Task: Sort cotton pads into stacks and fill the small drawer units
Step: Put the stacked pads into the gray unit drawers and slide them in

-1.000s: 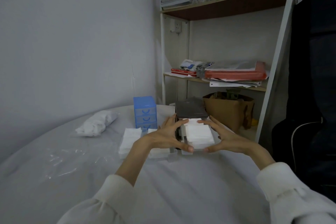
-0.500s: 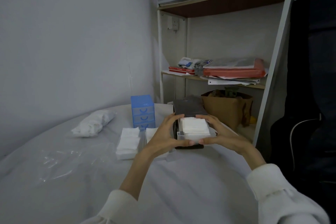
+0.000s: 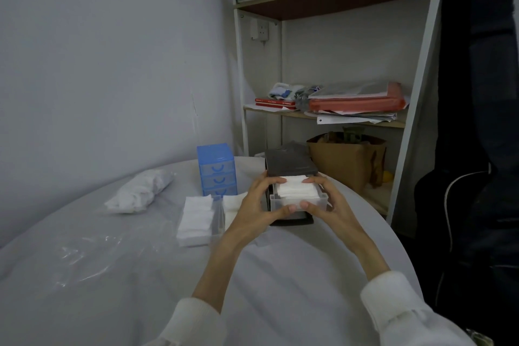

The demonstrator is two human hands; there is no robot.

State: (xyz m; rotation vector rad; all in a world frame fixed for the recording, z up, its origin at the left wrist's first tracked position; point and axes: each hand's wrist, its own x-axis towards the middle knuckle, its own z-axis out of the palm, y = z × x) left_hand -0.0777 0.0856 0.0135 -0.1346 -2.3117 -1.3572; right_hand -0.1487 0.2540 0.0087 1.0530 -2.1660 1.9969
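The step in hand looks like closing a filled drawer. The clear drawer [image 3: 299, 202] stands partly pulled out of the black drawer unit [image 3: 289, 167], near the far right edge of the table [image 3: 140, 275], and a stack of cotton pads [image 3: 295, 189] lies inside it, reaching about to its rim. The left hand [image 3: 259, 202] grips the left side of the drawer, fingers curled along it and the thumb on the front wall. The right hand [image 3: 330, 202] grips the right side in the same manner, its thumb beside the other thumb.

The next move probably calls for an even push from both thumbs, straight back, so that the top pads do not catch under the frame of the unit.

The blue drawer unit [image 3: 216, 170] stands near the far edge, its 3 drawers closed. 2 loose piles of pads [image 3: 196, 218] lie just in front of it; the right one is partly hidden by the left wrist. A clear thing stands between the piles, and I cannot tell what it is. A white bag [image 3: 139, 191] lies toward the far left edge; its content is not clear.
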